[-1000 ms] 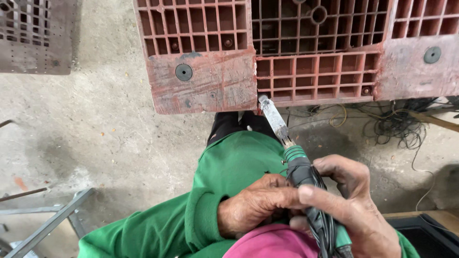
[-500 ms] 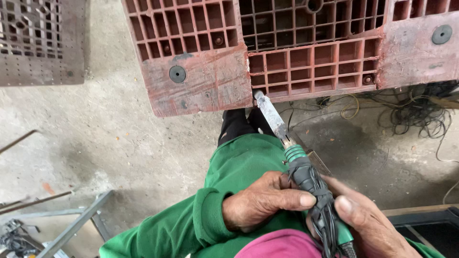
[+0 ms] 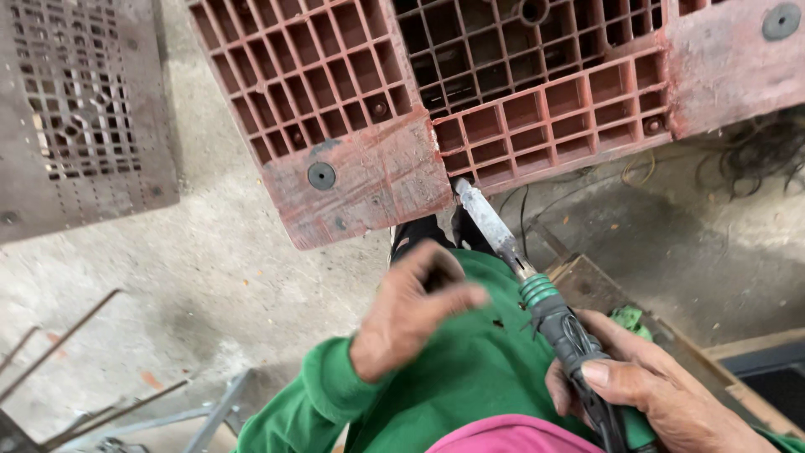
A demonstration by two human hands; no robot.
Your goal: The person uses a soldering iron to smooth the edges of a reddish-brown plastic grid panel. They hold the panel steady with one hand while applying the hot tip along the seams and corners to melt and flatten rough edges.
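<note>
Soldering iron (image 3: 537, 289) is gripped in the right hand (image 3: 654, 394), tip touching the red pallet (image 3: 369, 168); left hand (image 3: 415, 315) hovers beside it, loose and empty.

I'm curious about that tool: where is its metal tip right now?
In the head view, the metal tip touches the lower edge of the red plastic pallet, right of centre, above the right hand gripping the tool's handle.

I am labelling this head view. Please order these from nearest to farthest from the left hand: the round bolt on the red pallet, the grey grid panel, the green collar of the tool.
From the left hand:
1. Green collar, just right.
2. Round bolt, above on the red pallet.
3. Grey grid panel, far upper left.
</note>
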